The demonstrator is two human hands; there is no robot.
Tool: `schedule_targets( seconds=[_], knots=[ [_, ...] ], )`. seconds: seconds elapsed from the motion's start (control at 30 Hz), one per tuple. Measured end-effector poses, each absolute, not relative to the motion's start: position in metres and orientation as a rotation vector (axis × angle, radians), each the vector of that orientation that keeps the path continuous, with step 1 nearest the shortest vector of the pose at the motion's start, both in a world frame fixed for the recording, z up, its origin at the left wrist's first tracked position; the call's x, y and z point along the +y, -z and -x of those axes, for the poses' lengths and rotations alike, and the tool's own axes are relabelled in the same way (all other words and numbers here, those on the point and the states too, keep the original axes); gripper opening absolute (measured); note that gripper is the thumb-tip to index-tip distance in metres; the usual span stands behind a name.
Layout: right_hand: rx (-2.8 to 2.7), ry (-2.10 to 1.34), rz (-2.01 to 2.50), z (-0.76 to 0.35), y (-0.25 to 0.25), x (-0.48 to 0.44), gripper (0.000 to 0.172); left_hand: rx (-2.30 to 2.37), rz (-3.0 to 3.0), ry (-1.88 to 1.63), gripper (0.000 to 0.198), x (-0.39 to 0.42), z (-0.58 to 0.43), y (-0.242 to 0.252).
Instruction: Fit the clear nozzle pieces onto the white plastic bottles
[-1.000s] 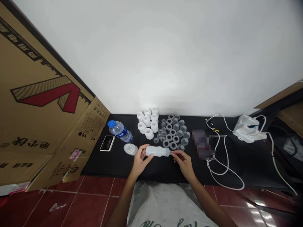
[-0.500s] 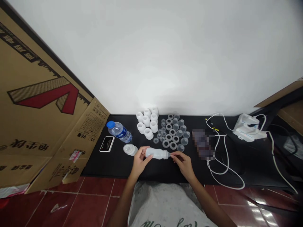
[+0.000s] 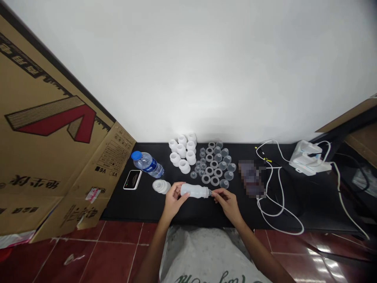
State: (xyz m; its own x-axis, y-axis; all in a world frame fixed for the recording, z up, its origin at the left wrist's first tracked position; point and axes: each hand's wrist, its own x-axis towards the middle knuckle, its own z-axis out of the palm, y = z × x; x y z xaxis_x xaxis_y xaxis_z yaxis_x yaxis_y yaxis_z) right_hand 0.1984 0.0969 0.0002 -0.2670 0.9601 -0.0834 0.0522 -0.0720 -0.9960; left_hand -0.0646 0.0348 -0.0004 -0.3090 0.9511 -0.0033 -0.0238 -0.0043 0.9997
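A translucent white baby bottle (image 3: 194, 191) lies sideways between my hands, its nipple end toward the right. My left hand (image 3: 176, 197) is wrapped round the bottle's base. With thumb and fingertips, my right hand (image 3: 226, 201) pinches the tip of the clear nipple (image 3: 209, 193). Just left of my left hand is another bottle (image 3: 161, 186) with a clear top. Beyond the held bottle are grey rings (image 3: 209, 171), small clear nipples (image 3: 198, 169), clear dome caps (image 3: 227, 159) and a cluster of open white bottles (image 3: 184, 166), several of each.
A water bottle (image 3: 148, 164) with a blue cap and a white device (image 3: 132, 179) lie at the left, beside a large cardboard box (image 3: 59, 149). On the right are a blurred-out phone (image 3: 251, 179), looping white cables (image 3: 282, 200) and a white power strip (image 3: 309, 158). A wall rises behind the black table (image 3: 141, 208).
Both hands hold the same grip on the bottle and its nipple. The view has shifted very slightly; nothing else visibly moves.
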Motion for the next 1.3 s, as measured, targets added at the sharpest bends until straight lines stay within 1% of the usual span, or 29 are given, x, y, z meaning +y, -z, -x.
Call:
schedule_targets(
  seconds=[0.1, 0.23, 0.33, 0.4, 0.43, 0.53, 0.6, 0.77, 0.93, 1.17, 1.23, 1.3],
  knots=[
    [-1.423, -1.441, 1.158, -0.1979, -0.0005, 0.0965, 0.041, 1.357, -1.038, -1.453, 0.048, 0.0343, 0.0648, -0.0004],
    [-1.502, -1.386, 1.159, -0.1969, -0.0012, 0.0947, 0.050, 1.324, -1.066, -1.393, 0.054, 0.0332, 0.0646, -0.0033],
    [-1.590, -1.316, 1.164, -0.1962, -0.0024, 0.0931, 0.057, 1.314, -1.083, -1.383, 0.055, 0.0323, 0.0645, -0.0041],
    [-1.630, -1.288, 1.161, -0.1959, -0.0032, 0.0920, 0.058, 1.305, -1.084, -1.382, 0.055, 0.0319, 0.0646, -0.0038],
    [-1.640, -1.279, 1.158, -0.1959, -0.0037, 0.0914, 0.057, 1.303, -1.082, -1.385, 0.054, 0.0318, 0.0646, -0.0037],
    [-1.654, -1.260, 1.145, -0.1961, -0.0052, 0.0898, 0.044, 1.303, -1.073, -1.394, 0.054, 0.0316, 0.0646, -0.0036],
    [-1.669, -1.262, 1.136, -0.1962, -0.0060, 0.0888, 0.041, 1.303, -1.073, -1.384, 0.054, 0.0315, 0.0646, -0.0040],
    [-1.706, -1.250, 1.141, -0.1950, -0.0038, 0.0875, 0.054, 1.298, -1.080, -1.359, 0.055, 0.0315, 0.0646, -0.0056],
    [-1.700, -1.261, 1.126, -0.1958, -0.0022, 0.0873, 0.048, 1.309, -1.065, -1.362, 0.055, 0.0316, 0.0643, -0.0054],
    [-1.671, -1.257, 1.158, -0.1938, -0.0034, 0.0876, 0.056, 1.314, -1.086, -1.356, 0.057, 0.0316, 0.0645, -0.0043],
    [-1.634, -1.262, 1.147, -0.1936, -0.0031, 0.0880, 0.050, 1.325, -1.072, -1.351, 0.057, 0.0314, 0.0643, -0.0045],
    [-1.605, -1.285, 1.097, -0.1940, -0.0032, 0.0880, 0.034, 1.344, -1.051, -1.333, 0.058, 0.0308, 0.0638, -0.0048]
  ],
)
